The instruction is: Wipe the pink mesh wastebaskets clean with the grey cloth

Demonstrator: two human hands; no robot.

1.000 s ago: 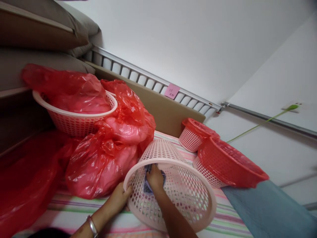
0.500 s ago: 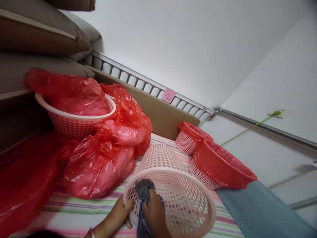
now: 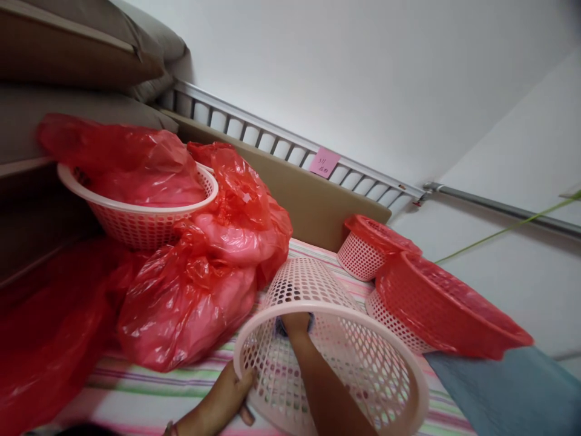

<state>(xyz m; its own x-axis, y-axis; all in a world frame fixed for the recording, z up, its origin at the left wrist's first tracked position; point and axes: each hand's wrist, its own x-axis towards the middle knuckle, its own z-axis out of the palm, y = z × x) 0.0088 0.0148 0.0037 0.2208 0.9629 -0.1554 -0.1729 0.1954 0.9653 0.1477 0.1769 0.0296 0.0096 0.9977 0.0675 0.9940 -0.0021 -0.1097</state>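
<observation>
basket (image 3: 313, 281): one, rim pinched by left fingers (image 3: 245, 383) | cloth (image 3: 281, 329): one, right hand (image 3: 297, 324), fingers: cannot tell | pink note (image 3: 325, 162): one

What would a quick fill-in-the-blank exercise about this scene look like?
The left hand grips the tipped basket by its ____.
The right hand and a dark cloth are ____ the basket.
The color of the paper note is ____.
The sheet underneath is patterned with ____.
Missing words: rim, inside, pink, stripes.
</observation>
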